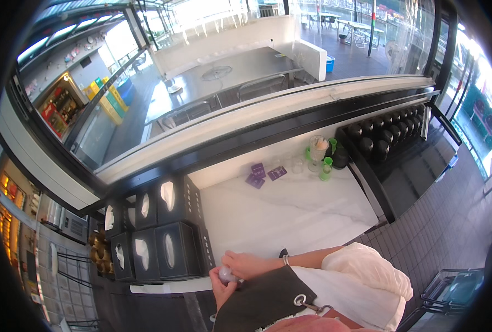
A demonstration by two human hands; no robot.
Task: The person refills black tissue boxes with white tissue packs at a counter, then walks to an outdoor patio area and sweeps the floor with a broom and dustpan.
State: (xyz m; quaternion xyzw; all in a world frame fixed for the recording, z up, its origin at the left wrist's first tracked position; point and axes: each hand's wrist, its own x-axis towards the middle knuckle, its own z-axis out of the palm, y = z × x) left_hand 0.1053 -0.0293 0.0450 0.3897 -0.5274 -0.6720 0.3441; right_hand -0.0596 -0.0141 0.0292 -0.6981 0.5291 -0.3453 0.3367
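Observation:
Close to my body, at the front edge of the white marble-look counter [279, 211], both hands meet on a small, shiny, greyish round object [226, 274]. What it is, I cannot tell. My left hand [220, 286] is wrapped round its near side, the thumb across it. My right hand [246, 264] touches it from above and from the right, its fingers bent over the top. A dark apron [266, 294] covers part of the space just below the hands.
Black tissue boxes [170, 245] stand to the left. Purple cards [257, 174], a glass jar [317, 153] and green cups [326, 169] are at the counter's back. A rack of black rounded items [380, 147] is on the right. Folded chairs [453, 288] stand lower right.

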